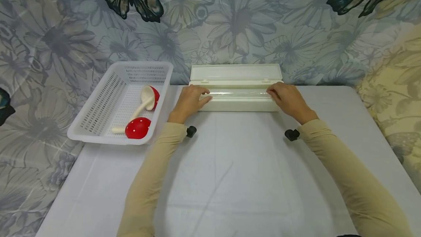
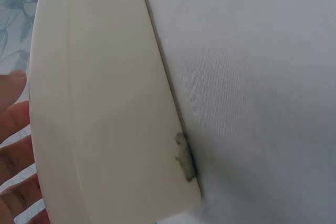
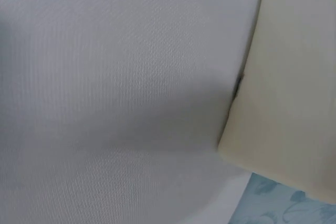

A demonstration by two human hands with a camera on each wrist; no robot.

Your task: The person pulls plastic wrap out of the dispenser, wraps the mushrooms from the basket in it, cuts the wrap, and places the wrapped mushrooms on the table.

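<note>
A long cream cling film dispenser [image 1: 238, 106] sits at the back of the table with its lid [image 1: 235, 71] raised. Clear, shiny cling film [image 1: 238, 93] stretches along its opening. My left hand [image 1: 190, 100] is at the left end, thumb and forefinger parted by the film's edge. In the left wrist view, spread fingers [image 2: 16, 156] show beyond the dispenser's pale side [image 2: 113, 93]. At the right end, my right hand [image 1: 289, 100] pinches the film with bent fingertips. The right wrist view shows the dispenser's corner [image 3: 289, 103] but hides that hand.
Left of the dispenser, a white perforated basket [image 1: 95, 107] holds two red-and-white ladles, one with a red bowl [image 1: 138, 128] facing up. A white cloth [image 1: 236, 178] covers the table. Flowered fabric [image 1: 243, 21] hangs right behind it. Black camera mounts [image 1: 291, 135] project from the wrists.
</note>
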